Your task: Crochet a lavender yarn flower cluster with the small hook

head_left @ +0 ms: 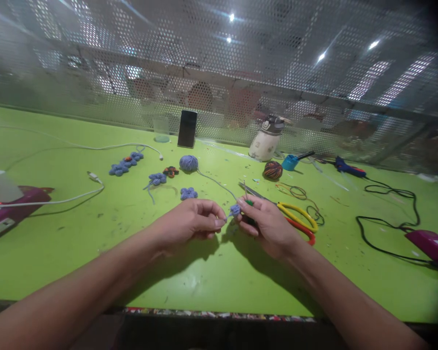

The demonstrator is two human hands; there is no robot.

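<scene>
My right hand (pixel 264 221) is closed around a small purple crochet piece (pixel 235 210) and a crochet hook (pixel 248 202) with a green handle, its thin metal shaft pointing up. My left hand (pixel 197 221), just beside it, pinches the short yarn tail (pixel 226 217) of that piece between thumb and forefinger. From the piece, a strand of yarn (pixel 217 181) runs back to a purple yarn ball (pixel 188 163). A finished purple crochet flower (pixel 188 193) lies beyond my left hand. Scissors (pixel 298 216) with yellow and orange handles lie partly under my right hand.
Left of centre lie more crochet flowers (pixel 157 179) and a joined strip of them (pixel 126 164). Behind stand a phone (pixel 187 129), a clear cup (pixel 162 131) and a white bottle (pixel 265 141). Rightward are a multicoloured yarn ball (pixel 273 170), blue tape (pixel 290 162) and a glue gun (pixel 349 167).
</scene>
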